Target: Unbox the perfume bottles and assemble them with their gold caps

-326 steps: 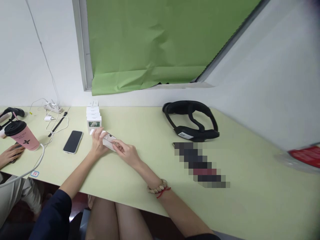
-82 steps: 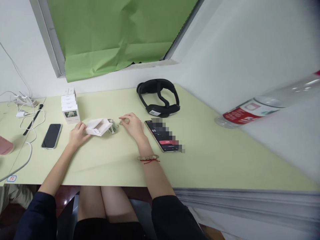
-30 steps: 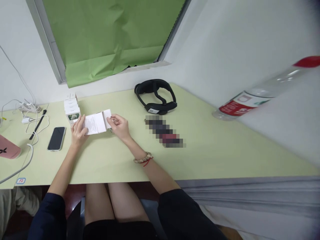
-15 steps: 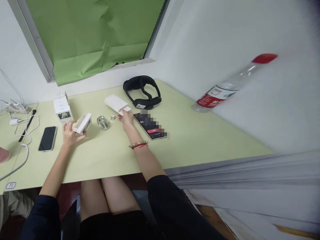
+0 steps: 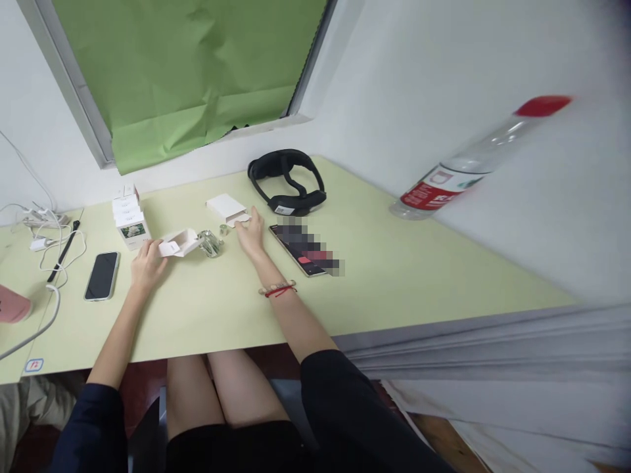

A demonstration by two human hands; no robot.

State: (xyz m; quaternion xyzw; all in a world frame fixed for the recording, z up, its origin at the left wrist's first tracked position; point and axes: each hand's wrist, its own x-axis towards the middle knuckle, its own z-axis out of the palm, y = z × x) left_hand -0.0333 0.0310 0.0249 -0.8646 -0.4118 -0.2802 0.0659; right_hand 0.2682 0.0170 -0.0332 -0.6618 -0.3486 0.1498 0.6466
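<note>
My left hand (image 5: 146, 265) grips the near end of a small open white box tray (image 5: 180, 242) that rests on the pale green table (image 5: 394, 276). My right hand (image 5: 250, 232) lies on the table with its fingers stretched toward a flat white box sleeve (image 5: 226, 207) lying just beyond it. Between the two hands sit a coiled clear-wrapped item (image 5: 210, 244) and a tiny silver piece (image 5: 223, 229).
A stack of small white boxes (image 5: 129, 220) stands left of the tray. A dark phone (image 5: 101, 276) lies further left, near cables (image 5: 54, 236). A second phone (image 5: 304, 248) lies right of my right hand, behind it a black headband device (image 5: 288, 185). A water bottle (image 5: 473, 167) stands at right.
The white sleeve has left my right hand and now lies flat on the table. My left hand has lowered the tray to the tabletop. The view shifted slightly.
</note>
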